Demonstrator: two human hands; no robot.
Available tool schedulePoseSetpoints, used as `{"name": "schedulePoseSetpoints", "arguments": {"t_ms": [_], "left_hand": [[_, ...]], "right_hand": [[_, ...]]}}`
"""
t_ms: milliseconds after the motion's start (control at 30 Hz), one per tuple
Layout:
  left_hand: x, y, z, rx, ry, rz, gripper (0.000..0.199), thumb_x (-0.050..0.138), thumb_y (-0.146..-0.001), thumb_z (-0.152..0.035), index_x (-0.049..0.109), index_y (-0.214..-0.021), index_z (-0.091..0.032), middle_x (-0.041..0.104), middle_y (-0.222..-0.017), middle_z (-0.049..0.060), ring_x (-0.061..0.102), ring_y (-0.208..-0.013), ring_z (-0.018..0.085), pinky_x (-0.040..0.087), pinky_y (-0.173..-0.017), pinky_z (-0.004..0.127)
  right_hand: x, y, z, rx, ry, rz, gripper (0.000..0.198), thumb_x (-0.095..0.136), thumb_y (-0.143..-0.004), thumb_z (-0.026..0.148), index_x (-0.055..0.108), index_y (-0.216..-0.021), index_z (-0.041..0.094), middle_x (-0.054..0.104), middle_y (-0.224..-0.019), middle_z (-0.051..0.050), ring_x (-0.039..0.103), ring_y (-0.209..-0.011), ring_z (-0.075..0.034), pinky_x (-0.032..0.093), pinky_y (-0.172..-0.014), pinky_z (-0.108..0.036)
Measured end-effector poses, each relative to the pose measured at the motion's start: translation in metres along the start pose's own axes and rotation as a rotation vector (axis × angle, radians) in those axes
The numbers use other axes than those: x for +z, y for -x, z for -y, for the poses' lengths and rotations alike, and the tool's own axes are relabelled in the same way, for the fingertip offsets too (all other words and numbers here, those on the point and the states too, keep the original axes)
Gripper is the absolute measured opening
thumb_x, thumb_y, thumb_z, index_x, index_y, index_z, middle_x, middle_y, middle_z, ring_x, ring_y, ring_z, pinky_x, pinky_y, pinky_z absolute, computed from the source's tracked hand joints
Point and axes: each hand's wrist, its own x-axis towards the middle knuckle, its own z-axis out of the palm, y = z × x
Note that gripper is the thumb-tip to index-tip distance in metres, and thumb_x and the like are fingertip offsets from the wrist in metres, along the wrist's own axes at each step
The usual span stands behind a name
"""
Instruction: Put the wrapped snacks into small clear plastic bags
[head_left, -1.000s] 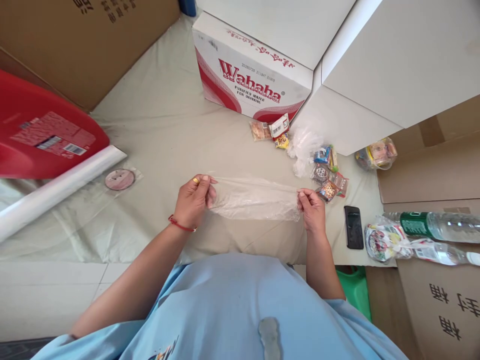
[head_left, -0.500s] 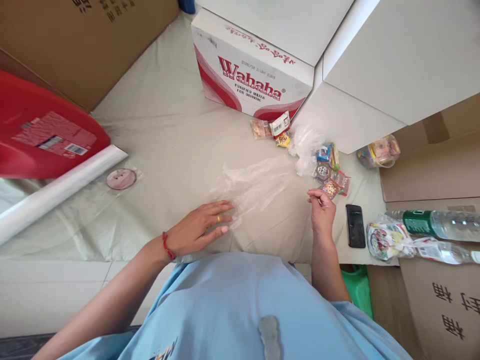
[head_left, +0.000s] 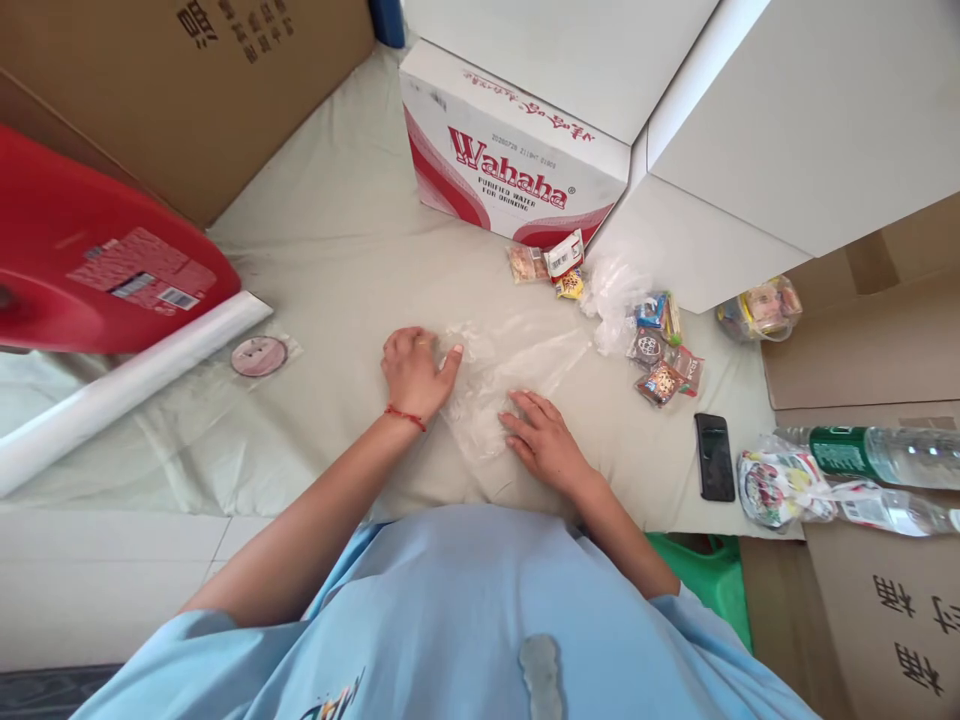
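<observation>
A thin, clear, crinkled plastic film (head_left: 484,390) lies flat on the pale beige, softly creased cloth (head_left: 337,260), between and under the two hands. The left hand (head_left: 416,375), wearing a red cord bracelet (head_left: 405,417), rests palm down at the film's left side, fingers bent and thumb stretched apart. The right hand (head_left: 546,440) lies at its lower right edge, fingers loosely spread; neither hand pinches anything. Just beyond the film's right end sit a wrinkled, translucent white plastic bag (head_left: 619,300) and small, shiny snack packets (head_left: 661,382), near a flat black rectangular phone (head_left: 715,457). Well apart on the left are a round pinkish disc (head_left: 259,356) in clear wrapping, a smooth white cylindrical roll (head_left: 135,392) and a glossy red plastic jug (head_left: 142,245). A red-and-white cardboard box (head_left: 510,170) stands behind.
</observation>
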Motion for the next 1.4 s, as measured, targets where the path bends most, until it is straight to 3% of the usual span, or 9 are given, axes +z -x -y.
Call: {"name": "schedulePoseSetpoints", "arguments": {"t_ms": [167, 333, 500, 667, 833, 967, 1100, 1233, 1400], "left_hand": [[0.004, -0.01, -0.002, 0.032, 0.223, 0.081, 0.02, 0.062, -0.083, -0.042, 0.06, -0.083, -0.021, 0.066, -0.114, 0.013, 0.065, -0.11, 0.03, 0.051, -0.102, 0.05], [0.001, -0.032, 0.001, -0.24, 0.56, 0.054, 0.022, 0.067, -0.083, -0.031, 0.053, -0.097, -0.021, 0.065, -0.104, 0.003, 0.065, -0.07, 0.01, 0.05, -0.069, 0.027], [-0.011, -0.05, 0.003, -0.336, 0.602, -0.063, 0.038, 0.074, -0.076, -0.018, 0.05, -0.105, -0.019, 0.06, -0.124, 0.008, 0.068, -0.086, 0.01, 0.054, -0.08, 0.027], [-0.032, -0.012, -0.028, 0.06, 0.294, -0.234, 0.009, 0.06, -0.087, -0.021, 0.063, -0.096, -0.02, 0.063, -0.115, 0.007, 0.067, -0.102, 0.018, 0.058, -0.083, 0.032], [-0.012, 0.042, -0.05, 0.482, -0.059, 0.13, 0.03, 0.05, -0.1, -0.032, 0.07, -0.118, -0.019, 0.07, -0.134, 0.015, 0.061, -0.132, 0.029, 0.042, -0.117, 0.052], [0.006, 0.051, -0.028, 0.483, -0.335, 0.37, 0.053, 0.043, -0.104, -0.04, 0.056, -0.151, -0.021, 0.043, -0.167, 0.017, 0.036, -0.157, 0.035, 0.016, -0.127, 0.067], [-0.004, 0.044, 0.001, 0.433, -0.445, 0.409, 0.061, 0.034, -0.106, -0.051, 0.041, -0.162, -0.028, 0.025, -0.176, 0.013, 0.025, -0.162, 0.035, 0.009, -0.126, 0.072], [-0.02, 0.04, 0.017, 0.387, -0.493, 0.41, 0.071, 0.034, -0.103, -0.058, 0.034, -0.165, -0.024, 0.02, -0.176, 0.015, 0.025, -0.162, 0.035, 0.006, -0.126, 0.072], [-0.022, 0.044, 0.019, 0.409, -0.525, 0.409, 0.075, 0.031, -0.103, -0.06, 0.031, -0.167, -0.02, 0.021, -0.176, 0.015, 0.025, -0.162, 0.035, 0.003, -0.127, 0.071]], "right_hand": [[0.004, 0.034, 0.003, 0.067, -0.001, -0.024, 0.044, 0.056, -0.103, 0.027, 0.063, -0.147, 0.028, 0.046, -0.166, -0.011, 0.038, -0.155, -0.031, 0.038, -0.124, -0.06], [-0.002, 0.058, 0.021, 0.147, -0.066, 0.04, 0.037, 0.058, -0.101, 0.025, 0.073, -0.135, 0.022, 0.055, -0.156, -0.017, 0.055, -0.137, -0.033, 0.053, -0.112, -0.056], [-0.028, 0.051, 0.04, 0.122, -0.354, 0.266, 0.036, 0.058, -0.104, 0.031, 0.071, -0.136, 0.022, 0.054, -0.157, -0.015, 0.065, -0.13, -0.025, 0.057, -0.106, -0.042], [-0.066, 0.025, 0.045, 0.055, -0.447, 0.083, 0.031, 0.053, -0.107, 0.032, 0.071, -0.13, 0.022, 0.072, -0.129, -0.011, 0.073, -0.104, -0.018, 0.059, -0.094, -0.033], [-0.089, -0.003, 0.03, 0.154, -0.113, -0.261, 0.029, 0.05, -0.108, 0.03, 0.073, -0.124, 0.024, 0.076, -0.115, -0.01, 0.07, -0.105, -0.023, 0.059, -0.094, -0.039], [-0.084, -0.001, 0.003, 0.296, 0.224, -0.092, 0.038, 0.059, -0.101, 0.027, 0.068, -0.137, 0.021, 0.054, -0.157, -0.016, 0.051, -0.138, -0.039, 0.051, -0.108, -0.059], [-0.068, 0.031, -0.029, 0.434, 0.258, 0.12, 0.054, 0.061, -0.099, 0.024, 0.057, -0.152, 0.017, 0.042, -0.166, -0.019, 0.04, -0.15, -0.04, 0.046, -0.116, -0.061], [-0.067, 0.054, -0.045, 0.415, 0.183, 0.102, 0.052, 0.059, -0.1, 0.026, 0.057, -0.151, 0.016, 0.045, -0.164, -0.019, 0.042, -0.15, -0.034, 0.041, -0.122, -0.055], [-0.091, 0.007, -0.039, 0.389, 0.17, -0.027, 0.038, 0.051, -0.104, 0.036, 0.071, -0.131, 0.019, 0.066, -0.139, -0.018, 0.06, -0.129, -0.033, 0.05, -0.111, -0.052]]}}
